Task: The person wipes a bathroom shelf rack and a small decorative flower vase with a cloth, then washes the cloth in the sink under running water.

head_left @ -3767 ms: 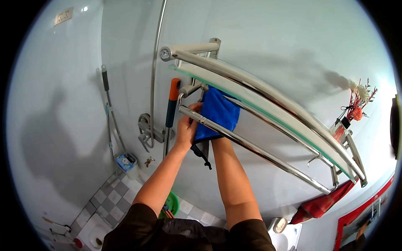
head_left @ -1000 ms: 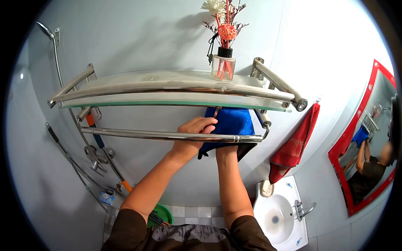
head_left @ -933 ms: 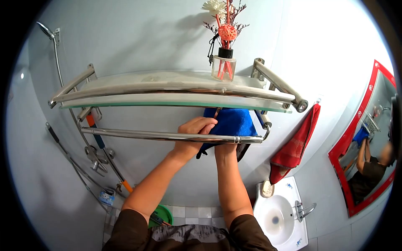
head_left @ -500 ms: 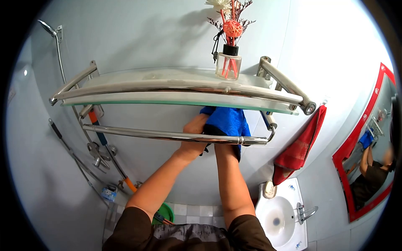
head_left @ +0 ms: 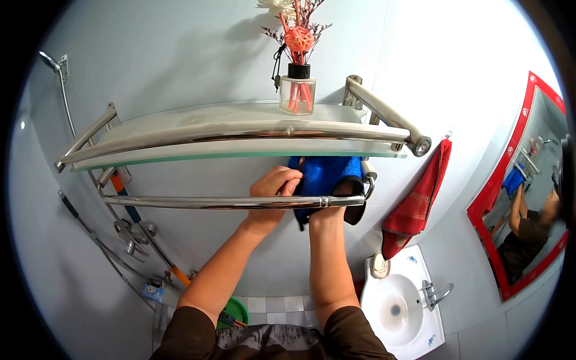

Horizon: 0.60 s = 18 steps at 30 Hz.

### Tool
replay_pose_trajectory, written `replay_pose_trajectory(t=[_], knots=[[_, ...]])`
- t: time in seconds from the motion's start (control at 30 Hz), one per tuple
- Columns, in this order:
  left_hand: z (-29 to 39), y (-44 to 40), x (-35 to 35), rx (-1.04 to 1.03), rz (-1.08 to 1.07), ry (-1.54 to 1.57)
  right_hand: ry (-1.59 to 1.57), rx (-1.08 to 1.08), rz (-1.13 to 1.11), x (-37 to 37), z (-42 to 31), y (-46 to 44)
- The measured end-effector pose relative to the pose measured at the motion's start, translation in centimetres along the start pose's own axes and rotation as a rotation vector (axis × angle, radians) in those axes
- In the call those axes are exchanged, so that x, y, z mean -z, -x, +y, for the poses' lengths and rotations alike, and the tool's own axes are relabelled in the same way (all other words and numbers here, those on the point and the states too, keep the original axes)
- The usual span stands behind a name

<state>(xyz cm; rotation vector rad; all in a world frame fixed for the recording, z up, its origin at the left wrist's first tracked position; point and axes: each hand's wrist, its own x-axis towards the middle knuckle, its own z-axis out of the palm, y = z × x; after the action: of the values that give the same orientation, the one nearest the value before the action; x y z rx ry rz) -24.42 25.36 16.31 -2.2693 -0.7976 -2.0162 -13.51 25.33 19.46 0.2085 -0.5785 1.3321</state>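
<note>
A blue cloth mitt with black edging (head_left: 327, 174) hangs between the lower rail and the glass shelf, partly behind the rail. My right hand (head_left: 327, 217) reaches up into it from below. Only the wrist and heel of that hand show; its fingers are hidden by the blue cloth. At the mitt's left edge, my left hand (head_left: 271, 182) is closed, with fingers curled against the fabric. The chrome towel rail (head_left: 222, 203) crosses in front of both hands. Just above them is the frosted glass shelf (head_left: 198, 117) with its metal guard bar.
A reed diffuser bottle (head_left: 297, 96) with dried flowers stands on the shelf. To the right hang a red towel (head_left: 417, 201) and a red-framed mirror (head_left: 522, 150). Below are a white sink (head_left: 393, 303) and a green basin (head_left: 240, 309). Pole handles (head_left: 123, 191) lean at left.
The view has shifted, so the shelf and bottle sit further left. My left hand's curled fingers now show more beside the mitt, and its black-edged opening has spread to the right.
</note>
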Motion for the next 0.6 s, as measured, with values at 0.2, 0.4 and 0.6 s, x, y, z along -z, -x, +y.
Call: replay_pose_trajectory(t=[0.2,0.4,0.6], knots=[[0.0,0.0,0.3,0.062,-0.023,0.018,-0.039,0.099,-0.008,1.8,1.3,-0.7],[0.5,0.4,0.2,0.125,-0.006,0.053,0.487,0.162,0.060,4.6,2.1,-2.5],[1.0,0.9,0.2,0.250,-0.040,0.144,1.662,0.218,-0.019,6.7,1.3,-0.5]])
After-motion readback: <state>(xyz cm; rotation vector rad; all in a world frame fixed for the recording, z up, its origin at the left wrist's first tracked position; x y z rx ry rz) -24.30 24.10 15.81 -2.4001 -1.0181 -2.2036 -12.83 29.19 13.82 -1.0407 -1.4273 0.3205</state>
